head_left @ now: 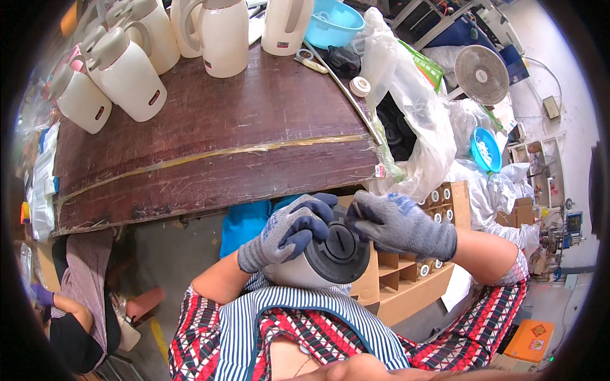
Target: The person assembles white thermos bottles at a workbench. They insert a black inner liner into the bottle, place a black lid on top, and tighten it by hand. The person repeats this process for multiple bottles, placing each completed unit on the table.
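Observation:
A white vacuum jug (293, 274) lies across my lap with its dark grey round base (346, 270) facing up toward me. In the base sits a round plug with a slot. My left hand (286, 233), in a grey and blue work glove, rests on the base's left side with fingers curled against it. On the other side, my right hand (403, 225) wears a matching glove. Its fingers are drawn together at the base's upper right edge, and whatever is between them is hidden.
Several white jugs (225, 41) stand on the dark red table (222, 114). A thin rod (346, 95) and a white roll (359, 86) lie near a plastic bag (432, 146). A divided cardboard box (413, 289) holds small white-ended parts. Another person (82, 305) is at left.

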Demonstrator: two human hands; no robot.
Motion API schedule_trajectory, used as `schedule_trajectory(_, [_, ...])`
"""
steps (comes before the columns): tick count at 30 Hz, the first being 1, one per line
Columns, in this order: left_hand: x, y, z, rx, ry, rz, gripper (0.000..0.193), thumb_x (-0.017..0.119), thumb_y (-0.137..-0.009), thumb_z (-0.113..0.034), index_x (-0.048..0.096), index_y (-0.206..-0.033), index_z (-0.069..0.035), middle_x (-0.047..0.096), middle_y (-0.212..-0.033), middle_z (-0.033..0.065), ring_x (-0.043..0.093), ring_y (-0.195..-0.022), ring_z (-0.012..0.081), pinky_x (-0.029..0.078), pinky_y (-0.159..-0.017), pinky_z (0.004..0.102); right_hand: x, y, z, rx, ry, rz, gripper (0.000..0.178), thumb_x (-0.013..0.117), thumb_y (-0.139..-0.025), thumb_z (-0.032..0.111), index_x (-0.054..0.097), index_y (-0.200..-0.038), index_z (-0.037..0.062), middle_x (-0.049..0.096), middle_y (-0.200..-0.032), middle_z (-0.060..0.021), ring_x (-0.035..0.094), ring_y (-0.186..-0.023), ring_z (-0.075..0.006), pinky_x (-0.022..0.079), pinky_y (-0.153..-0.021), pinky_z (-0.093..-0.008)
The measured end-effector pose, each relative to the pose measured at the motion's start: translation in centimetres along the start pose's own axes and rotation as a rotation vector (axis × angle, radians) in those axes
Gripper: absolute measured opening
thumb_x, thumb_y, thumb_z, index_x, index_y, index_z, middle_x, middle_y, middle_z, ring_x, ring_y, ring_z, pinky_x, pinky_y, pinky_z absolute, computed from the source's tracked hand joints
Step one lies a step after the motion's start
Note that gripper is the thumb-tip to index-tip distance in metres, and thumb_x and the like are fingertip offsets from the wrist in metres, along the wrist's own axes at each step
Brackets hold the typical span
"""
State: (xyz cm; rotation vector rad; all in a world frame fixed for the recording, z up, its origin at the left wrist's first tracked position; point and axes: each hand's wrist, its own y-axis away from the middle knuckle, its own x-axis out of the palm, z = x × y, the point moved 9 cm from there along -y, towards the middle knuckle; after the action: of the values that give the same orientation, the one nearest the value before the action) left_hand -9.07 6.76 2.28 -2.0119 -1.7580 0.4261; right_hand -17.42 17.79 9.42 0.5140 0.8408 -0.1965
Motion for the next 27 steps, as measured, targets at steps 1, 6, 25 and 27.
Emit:
schedule_trajectory(1, [0.1, 0.1, 0.0, 0.002, -0.011, -0.012, 0.02, 0.055, -0.096, -0.023, 0.067, -0.1, -0.008, 0.062, -0.113, 0.0143, 0.053, -0.132, 0.0412, 0.041, -0.111, 0.0512, 2.5, 0.7, -2.1, 0.377, -0.269, 0.257, 0.023, 0.065, -0.1, 0.025, 0.059, -0.103, 0.0029, 0.069, -0.076, -0.0085, 0.069, -0.059, -0.0183, 0.055, -0.054, -0.032])
schedule_trajectory(6, [0.4, 0.0, -0.3, 0.012, -0.08, -0.027, 0.019, 0.055, -0.096, -0.021, 0.068, -0.101, -0.008, 0.062, -0.115, 0.0152, 0.055, -0.131, 0.0415, 0.044, -0.108, 0.0503, 4.7, 1.7, -3.4, 0.585, -0.622, 0.316, 0.025, 0.066, -0.099, 0.026, 0.06, -0.102, 0.0024, 0.07, -0.076, -0.0086, 0.07, -0.061, -0.016, 0.054, -0.048, -0.0281])
schedule_trajectory(25, [-0.3, 0.8, -0.7, 0.031, -0.024, 0.022, 0.014, 0.06, -0.093, -0.018, 0.069, -0.1, -0.009, 0.064, -0.114, 0.0136, 0.059, -0.126, 0.0408, 0.047, -0.106, 0.0505, 3.9, 1.8, 6.1, -0.905, 0.86, 0.252, 0.03, 0.066, -0.086, 0.013, 0.054, -0.112, 0.0197, 0.063, -0.09, -0.0055, 0.071, -0.082, -0.0213, 0.057, -0.062, -0.0351])
schedule_trajectory(27, [-0.7, 0.6, -0.4, -0.008, 0.059, -0.001, 0.02, 0.059, -0.094, -0.022, 0.071, -0.1, -0.008, 0.064, -0.115, 0.0139, 0.057, -0.128, 0.04, 0.042, -0.111, 0.052, 1.4, 1.1, 6.3, -0.808, 0.611, 0.151, 0.024, 0.067, -0.086, 0.012, 0.064, -0.11, 0.016, 0.067, -0.092, -0.0057, 0.069, -0.082, -0.023, 0.057, -0.065, -0.0375])
